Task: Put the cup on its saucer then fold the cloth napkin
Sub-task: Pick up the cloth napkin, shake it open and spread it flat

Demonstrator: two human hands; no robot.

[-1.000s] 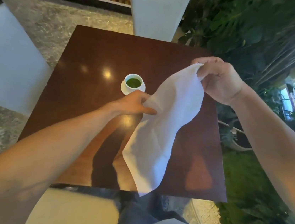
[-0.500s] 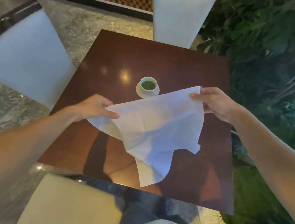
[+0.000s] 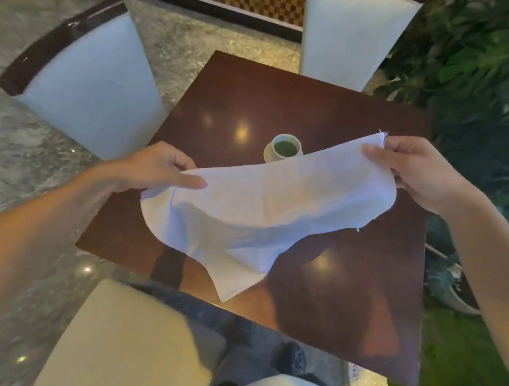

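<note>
The napkin (image 3: 258,205) hangs above the desk (image 3: 365,243), stretched between the two hands: the left hand (image 3: 151,170) holds its left top edge, the right hand (image 3: 417,169) pinches its right top corner. Behind the napkin the cup (image 3: 286,148) stands on the desk, its lower part hidden. Two chairs (image 3: 90,94) stand at the far sides of the desk, one (image 3: 352,30) on the right. Plants (image 3: 472,70) are to the right of the desk.

White napkin (image 3: 267,204) — dark red-brown table (image 3: 316,105) — green-filled white cup (image 3: 287,148)
</note>
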